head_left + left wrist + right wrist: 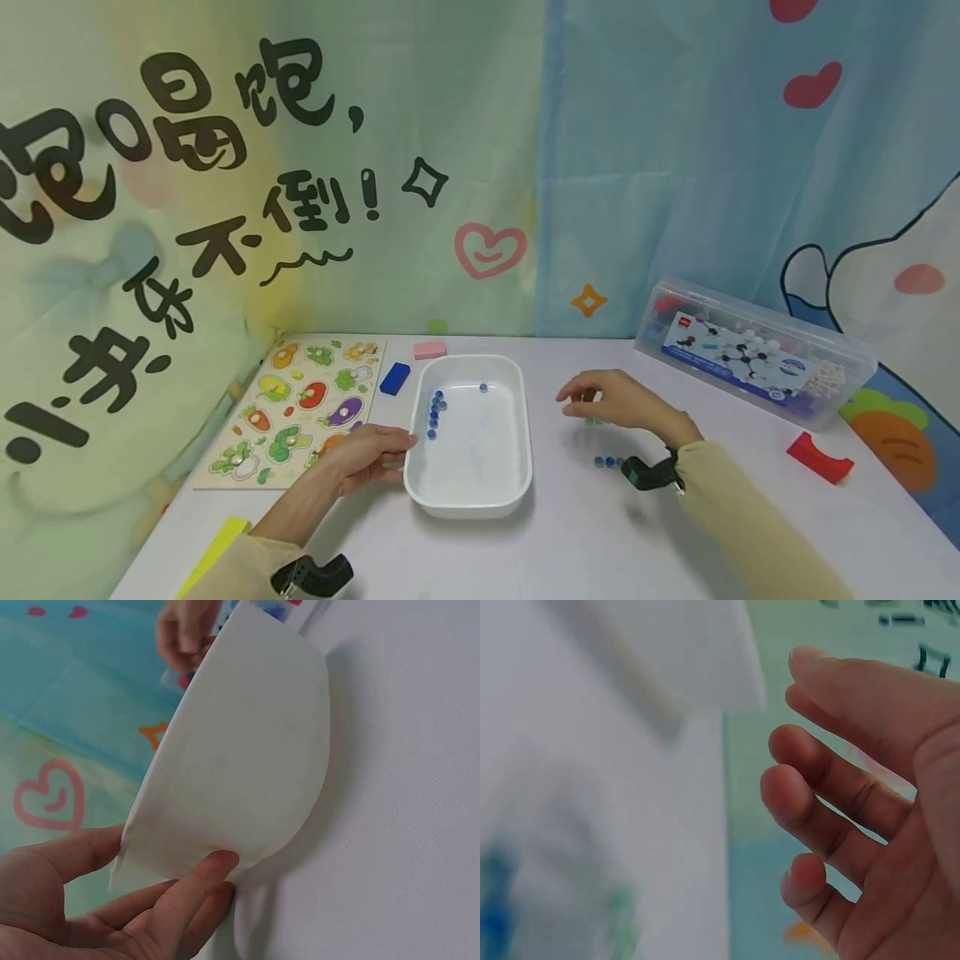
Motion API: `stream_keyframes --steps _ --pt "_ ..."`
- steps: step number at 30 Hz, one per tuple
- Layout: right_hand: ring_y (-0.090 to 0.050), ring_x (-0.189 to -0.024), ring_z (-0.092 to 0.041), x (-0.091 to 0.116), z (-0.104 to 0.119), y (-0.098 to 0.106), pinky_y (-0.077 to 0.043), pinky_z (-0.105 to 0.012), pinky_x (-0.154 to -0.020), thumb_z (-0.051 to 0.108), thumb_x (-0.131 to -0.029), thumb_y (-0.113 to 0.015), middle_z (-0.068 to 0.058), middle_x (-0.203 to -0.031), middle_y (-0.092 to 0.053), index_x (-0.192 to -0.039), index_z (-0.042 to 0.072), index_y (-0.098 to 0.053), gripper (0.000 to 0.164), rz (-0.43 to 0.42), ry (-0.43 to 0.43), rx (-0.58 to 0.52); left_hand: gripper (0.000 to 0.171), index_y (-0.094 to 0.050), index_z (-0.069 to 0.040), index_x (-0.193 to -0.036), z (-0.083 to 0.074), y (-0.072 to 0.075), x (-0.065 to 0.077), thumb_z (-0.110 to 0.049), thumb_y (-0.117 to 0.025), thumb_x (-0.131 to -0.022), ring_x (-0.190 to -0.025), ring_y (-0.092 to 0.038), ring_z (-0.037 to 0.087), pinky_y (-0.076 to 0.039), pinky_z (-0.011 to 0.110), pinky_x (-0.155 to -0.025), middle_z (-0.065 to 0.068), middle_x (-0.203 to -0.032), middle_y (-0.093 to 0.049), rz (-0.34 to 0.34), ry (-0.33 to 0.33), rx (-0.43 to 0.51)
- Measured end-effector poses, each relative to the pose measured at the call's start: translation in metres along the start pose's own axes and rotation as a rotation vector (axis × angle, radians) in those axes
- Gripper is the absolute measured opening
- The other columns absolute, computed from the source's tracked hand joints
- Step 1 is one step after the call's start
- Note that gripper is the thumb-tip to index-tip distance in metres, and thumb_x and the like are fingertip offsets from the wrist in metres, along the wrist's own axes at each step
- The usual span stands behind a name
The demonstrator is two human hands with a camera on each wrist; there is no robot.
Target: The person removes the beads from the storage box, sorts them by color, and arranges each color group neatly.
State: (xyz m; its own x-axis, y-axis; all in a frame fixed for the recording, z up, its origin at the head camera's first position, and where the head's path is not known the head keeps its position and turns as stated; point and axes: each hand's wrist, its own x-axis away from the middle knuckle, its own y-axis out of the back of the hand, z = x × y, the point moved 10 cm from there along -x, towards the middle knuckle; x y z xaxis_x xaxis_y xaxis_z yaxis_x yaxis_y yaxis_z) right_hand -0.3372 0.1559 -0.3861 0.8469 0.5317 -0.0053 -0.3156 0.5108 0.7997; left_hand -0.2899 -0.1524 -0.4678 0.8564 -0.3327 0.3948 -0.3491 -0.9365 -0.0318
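Note:
A white plastic tray point(474, 487) holds several small blue glass marbles point(435, 410), mostly near its left wall. Another marble point(483, 387) lies apart near the far end. My left hand point(375, 457) grips the left side of the tray; in the left wrist view the thumb and fingers point(191, 892) press against its rim and outer wall. Right of the tray, my right hand point(618, 402) hovers above the table with its fingers loosely bent and nothing visible between them. Blue marbles point(608, 462) and greenish ones point(594, 421) lie beneath it, blurred in the right wrist view.
A vegetable puzzle board point(255, 387) lies left of the tray, near a blue block point(394, 378) and a pink block point(430, 349). At the back right stands a clear plastic box point(750, 358). A red arched block point(820, 458) and a yellow piece point(213, 554) lie farther out.

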Motion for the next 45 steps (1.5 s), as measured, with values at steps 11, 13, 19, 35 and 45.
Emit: stream_keyframes --steps 11,13,19,35,45 --pt "-0.055 -0.082 -0.011 -0.092 0.090 -0.061 -0.049 -0.021 -0.069 0.029 -0.089 -0.070 0.003 -0.089 -0.065 -0.109 0.014 -0.072 0.025 0.170 0.102 0.029 0.051 -0.051 0.010 -0.133 0.002 0.002 -0.002 -0.022 -0.063 -0.095 -0.096 -0.070 0.018 -0.061 0.031 -0.080 0.016 -0.118 -0.068 -0.007 0.010 -0.002" --pt "-0.054 -0.079 -0.010 -0.104 0.099 -0.077 -0.047 -0.018 -0.067 0.027 -0.089 -0.071 0.003 -0.087 -0.064 -0.108 0.013 -0.073 0.024 0.198 0.110 0.040 0.050 -0.051 0.010 -0.132 0.002 0.002 -0.002 -0.022 -0.063 -0.095 -0.098 -0.070 0.019 -0.061 0.031 -0.081 0.017 -0.119 -0.067 -0.005 0.010 -0.002" --pt "-0.051 -0.073 -0.006 -0.125 0.114 -0.115 -0.042 -0.015 -0.062 0.021 -0.085 -0.074 0.005 -0.080 -0.064 -0.098 0.014 -0.075 0.015 0.247 0.111 0.055 0.048 -0.052 0.012 -0.131 0.002 0.000 -0.003 -0.019 -0.061 -0.095 -0.100 -0.070 0.019 -0.061 0.032 -0.081 0.017 -0.117 -0.068 0.023 -0.004 0.009" --pt "-0.051 -0.070 -0.008 -0.132 0.097 -0.147 -0.042 -0.017 -0.058 0.022 -0.079 -0.079 0.006 -0.078 -0.059 -0.091 0.020 -0.075 0.013 0.286 -0.039 0.161 0.048 -0.052 0.012 -0.130 0.002 0.002 -0.003 -0.018 -0.062 -0.094 -0.094 -0.070 0.017 -0.061 0.032 -0.080 0.011 -0.108 -0.072 0.010 0.008 0.017" --pt "-0.051 -0.067 -0.008 -0.133 0.093 -0.146 -0.042 -0.017 -0.055 0.022 -0.080 -0.078 0.007 -0.075 -0.058 -0.086 0.021 -0.073 0.008 0.266 -0.023 0.174 0.046 -0.053 0.011 -0.130 0.002 0.000 -0.002 -0.017 -0.062 -0.095 -0.093 -0.070 0.015 -0.061 0.030 -0.078 0.009 -0.107 -0.072 0.027 -0.001 0.023"
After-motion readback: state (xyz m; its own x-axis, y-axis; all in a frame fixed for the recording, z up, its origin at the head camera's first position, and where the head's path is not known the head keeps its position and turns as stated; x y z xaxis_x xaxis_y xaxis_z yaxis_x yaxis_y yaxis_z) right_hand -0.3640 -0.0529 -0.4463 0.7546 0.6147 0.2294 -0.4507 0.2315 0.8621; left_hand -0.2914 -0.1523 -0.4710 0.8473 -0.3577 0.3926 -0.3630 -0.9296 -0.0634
